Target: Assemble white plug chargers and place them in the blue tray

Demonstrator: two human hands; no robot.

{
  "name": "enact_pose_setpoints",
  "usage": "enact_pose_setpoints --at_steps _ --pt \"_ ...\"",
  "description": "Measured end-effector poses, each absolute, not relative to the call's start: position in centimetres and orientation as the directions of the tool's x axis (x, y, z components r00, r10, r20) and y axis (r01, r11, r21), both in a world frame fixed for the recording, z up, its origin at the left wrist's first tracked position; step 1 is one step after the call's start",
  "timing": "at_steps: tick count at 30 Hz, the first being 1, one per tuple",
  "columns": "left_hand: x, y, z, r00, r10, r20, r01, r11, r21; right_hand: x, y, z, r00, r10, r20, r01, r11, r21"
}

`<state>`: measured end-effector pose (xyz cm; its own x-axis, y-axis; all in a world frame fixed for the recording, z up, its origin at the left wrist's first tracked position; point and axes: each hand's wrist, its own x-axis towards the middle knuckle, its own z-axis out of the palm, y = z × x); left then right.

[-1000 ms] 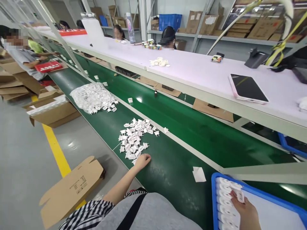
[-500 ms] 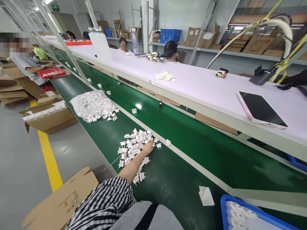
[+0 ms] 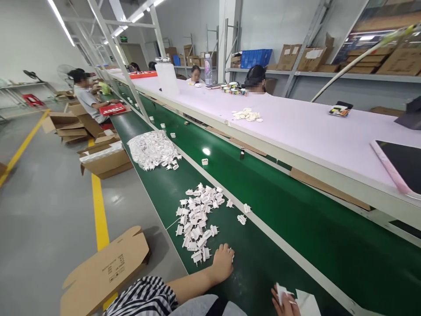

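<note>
My left hand (image 3: pixel 222 264) lies knuckles-up on the green conveyor belt (image 3: pixel 283 210), fingers curled over a white plug part at the near end of a loose pile of white plug parts (image 3: pixel 198 215). At the bottom edge my right hand (image 3: pixel 284 303) pinches a white plug part, right beside a white paper slip (image 3: pixel 307 303). A second, larger heap of white plug parts in clear plastic (image 3: pixel 151 149) lies farther up the belt. A few single parts (image 3: pixel 242 218) lie to the right of the pile.
A long white shelf (image 3: pixel 296 127) runs above the belt, carrying a tablet (image 3: pixel 399 164), small white pieces (image 3: pixel 246 115) and a jug (image 3: pixel 166 77). Cardboard boxes (image 3: pixel 105 160) and a flattened carton (image 3: pixel 105 265) lie on the floor at left. Other people sit along the line.
My left hand drew back from the middle of the pile to its near end. The view swung left and up, the blue tray left the picture, and my right hand came in holding a part.
</note>
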<state>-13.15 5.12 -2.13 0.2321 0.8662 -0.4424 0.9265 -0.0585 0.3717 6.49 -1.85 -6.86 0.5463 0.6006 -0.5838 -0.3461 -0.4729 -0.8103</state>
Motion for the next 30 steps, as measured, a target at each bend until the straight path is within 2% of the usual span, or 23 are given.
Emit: enact_pose_setpoints --at_steps 3,6,9,11,17,24,28,30 --pt "-15.6 4.0 -1.6 0.148 0.903 -0.403 0.928 0.014 0.372 5.3 1.9 -6.1 0.497 0.707 -0.503 -0.145 -0.504 -0.852" --pt "-18.4 2.9 -2.1 -0.074 0.914 -0.398 0.947 0.19 0.26 5.7 7.8 -5.2 0.502 0.798 -0.335 0.087 -0.431 -0.898" --pt "-20.5 1.8 -3.9 -0.288 0.865 -0.411 0.918 0.372 0.14 5.7 14.6 -4.4 0.468 0.85 -0.242 0.187 -0.363 -0.913" --pt "-21.5 1.4 -5.4 -0.341 0.854 -0.394 0.898 0.419 0.131 5.2 18.7 -4.1 0.425 0.875 -0.232 0.21 -0.344 -0.915" --pt "-23.0 2.6 -7.9 -0.271 0.919 -0.287 0.91 0.342 0.235 1.9 23.8 -5.6 0.184 0.948 -0.26 0.211 -0.296 -0.932" --pt "-23.5 4.0 -7.9 -0.197 0.96 -0.201 0.943 0.242 0.227 -3.8 18.7 -7.0 0.052 0.96 -0.275 0.145 -0.279 -0.949" --pt "-23.5 4.6 -7.7 -0.087 0.996 0.017 0.965 0.08 0.249 -4.7 15.7 -6.0 0.048 0.948 -0.315 0.076 -0.318 -0.945" --pt "-23.5 6.4 -6.8 -0.102 0.982 0.16 0.963 0.057 0.264 -3.8 14.4 -5.2 0.11 0.94 -0.324 0.023 -0.328 -0.944"
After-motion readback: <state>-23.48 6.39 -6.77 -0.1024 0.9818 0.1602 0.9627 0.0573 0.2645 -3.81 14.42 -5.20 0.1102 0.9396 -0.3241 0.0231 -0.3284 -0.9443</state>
